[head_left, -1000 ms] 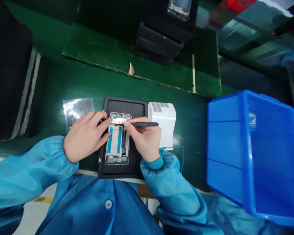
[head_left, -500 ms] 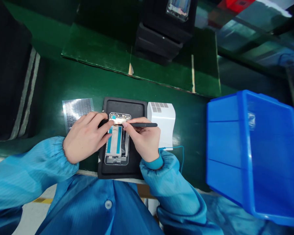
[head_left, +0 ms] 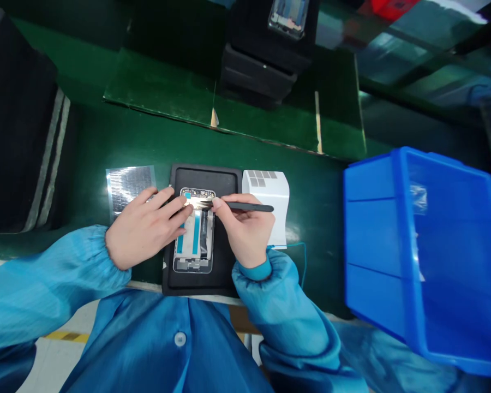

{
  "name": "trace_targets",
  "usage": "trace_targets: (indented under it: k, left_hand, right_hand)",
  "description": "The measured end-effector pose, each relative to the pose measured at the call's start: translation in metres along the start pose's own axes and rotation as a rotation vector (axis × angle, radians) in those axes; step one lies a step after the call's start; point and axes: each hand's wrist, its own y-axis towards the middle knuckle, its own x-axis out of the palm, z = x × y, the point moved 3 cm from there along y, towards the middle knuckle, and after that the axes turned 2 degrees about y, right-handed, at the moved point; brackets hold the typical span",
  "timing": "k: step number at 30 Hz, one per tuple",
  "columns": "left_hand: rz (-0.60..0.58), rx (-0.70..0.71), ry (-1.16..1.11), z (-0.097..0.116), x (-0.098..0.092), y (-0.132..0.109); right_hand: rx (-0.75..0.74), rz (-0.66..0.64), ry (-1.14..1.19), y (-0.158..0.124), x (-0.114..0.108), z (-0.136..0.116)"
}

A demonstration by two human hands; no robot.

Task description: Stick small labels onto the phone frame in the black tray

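Observation:
An opened phone frame (head_left: pixel 193 240) with blue strips inside lies in a black tray (head_left: pixel 225 267) on the green bench. My left hand (head_left: pixel 145 229) rests on the tray's left side, its fingertips pressing the upper part of the phone frame. My right hand (head_left: pixel 245 229) grips black tweezers (head_left: pixel 249 207), whose tip meets a small pale strip (head_left: pixel 200 202) lying across the top of the frame. Both hands come out of blue coat sleeves.
A silver mesh sheet (head_left: pixel 126 183) lies left of the tray. A white block (head_left: pixel 270 199) stands just right of it. A large blue bin (head_left: pixel 425 251) fills the right side. Stacked black trays (head_left: pixel 262 71) holding another phone sit at the back.
My right hand has drawn slightly to the right, so more of the tweezers shows. The left fingers stay on the phone frame. The view has shifted a little.

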Motion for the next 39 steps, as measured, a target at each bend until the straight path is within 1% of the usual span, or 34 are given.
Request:
trace_targets:
  k: [1,2,4,5,6,7,8,10,12,14,16,18,19,21,23,26,28,30,31,33,34,35,37,39]
  left_hand:
    - [0.015,-0.018,-0.019,-0.004,-0.004,-0.001]
    - [0.048,-0.072,-0.042,-0.009,-0.008,-0.003]
    - [0.139,-0.273,-0.075,-0.019,-0.019,-0.010]
    - [0.167,-0.381,-0.080,-0.021,-0.022,-0.015]
    - [0.163,-0.466,-0.081,-0.021,-0.024,-0.020]
    - [0.123,-0.514,-0.083,-0.018,-0.023,-0.024]
    - [0.055,-0.528,-0.090,-0.013,-0.020,-0.027]
    - [-0.100,-0.515,-0.115,0.000,-0.011,-0.029]
    - [-0.199,-0.527,-0.127,0.010,-0.003,-0.027]
    - [-0.230,-0.576,-0.153,0.013,0.002,-0.022]
    - [-0.219,-0.640,-0.241,0.012,0.003,-0.015]
    - [-0.174,-0.693,-0.387,0.007,0.001,-0.008]
    - [-0.130,-0.728,-0.485,0.005,0.000,-0.004]
    - [-0.009,-0.817,-0.690,-0.001,-0.003,0.005]
    - [0.118,-0.900,-0.843,-0.007,-0.006,0.015]
    - [0.251,-0.946,-0.936,-0.017,-0.018,0.029]
    - [0.324,-0.947,-0.989,-0.026,-0.038,0.030]
    - [0.407,-0.953,-1.018,-0.042,-0.068,0.018]
    - [0.454,-0.965,-1.017,-0.053,-0.086,0.005]
    - [0.582,-1.025,-0.976,-0.083,-0.125,-0.033]
    - [0.608,-1.071,-0.949,-0.099,-0.143,-0.056]
    - [0.611,-1.133,-0.935,-0.116,-0.158,-0.080]
    - [0.557,-1.256,-0.889,-0.147,-0.178,-0.128]
    - [0.496,-1.356,-0.735,-0.172,-0.186,-0.166]
  right_hand:
    - [-0.006,0.016,0.008,0.001,-0.002,-0.001]
    - [-0.012,0.038,0.016,0.001,-0.006,-0.002]
    - [-0.016,0.081,0.026,0.001,-0.018,-0.004]
    - [-0.011,0.096,0.023,-0.001,-0.026,-0.005]
    - [0.000,0.102,0.013,-0.004,-0.036,-0.005]
    - [0.016,0.103,-0.004,-0.007,-0.046,-0.005]
    - [0.039,0.096,-0.027,-0.012,-0.055,-0.004]
    - [0.103,0.062,-0.064,-0.022,-0.071,0.001]
    - [0.173,-0.008,-0.047,-0.032,-0.079,0.008]
    - [0.229,-0.060,0.032,-0.038,-0.081,0.012]
    - [0.280,-0.060,0.154,-0.040,-0.080,0.014]
    - [0.318,-0.012,0.276,-0.037,-0.080,0.012]
    - [0.333,0.017,0.330,-0.034,-0.079,0.010]
    - [0.357,0.060,0.419,-0.026,-0.079,0.005]
    - [0.359,0.071,0.494,-0.017,-0.076,-0.004]
    - [0.281,0.054,0.576,-0.006,-0.071,-0.025]
    - [0.198,0.042,0.631,0.000,-0.069,-0.039]
    - [0.137,0.013,0.679,0.004,-0.068,-0.050]
    - [0.125,-0.015,0.691,0.006,-0.066,-0.053]
    - [0.141,-0.093,0.684,0.008,-0.060,-0.056]
    - [0.163,-0.142,0.672,0.008,-0.055,-0.055]
    - [0.188,-0.190,0.661,0.007,-0.049,-0.054]
    - [0.245,-0.284,0.635,0.002,-0.030,-0.050]
    - [0.297,-0.389,0.601,-0.007,-0.004,-0.047]
